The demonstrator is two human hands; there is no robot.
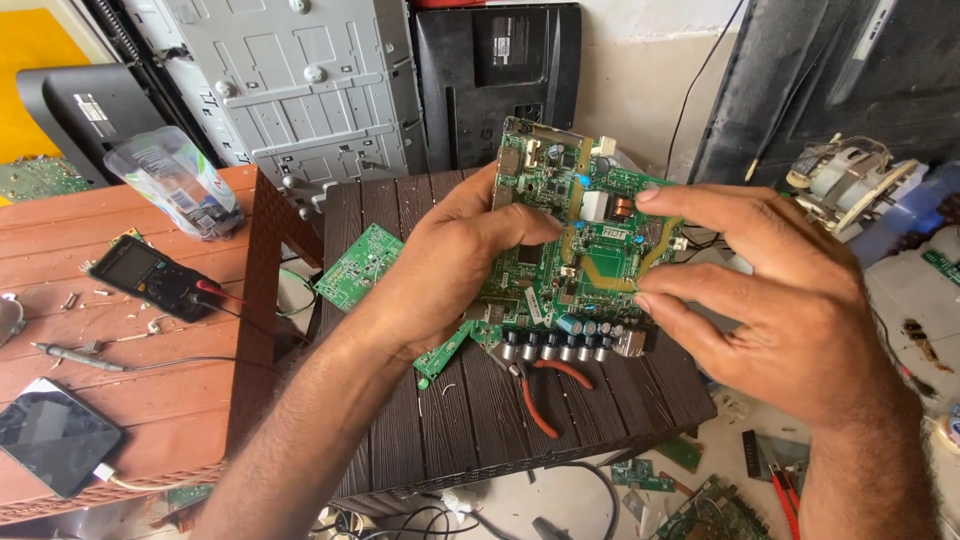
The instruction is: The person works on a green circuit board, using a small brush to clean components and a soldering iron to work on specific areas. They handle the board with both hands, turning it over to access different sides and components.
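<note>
The right hand (pixel 790 300) pinches the board (pixel 575 250) at its 3 o'clock edge; the left hand (pixel 450 265) grips its 9 o'clock side, above the desk (pixel 480 410). It looks light, stiff and fragile, best held by the edges.

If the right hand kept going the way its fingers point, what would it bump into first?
The right hand points leftward, its fingertips already on the green rectangular circuit board. Past that comes the left hand, probably, though depth is hard to judge.
</note>
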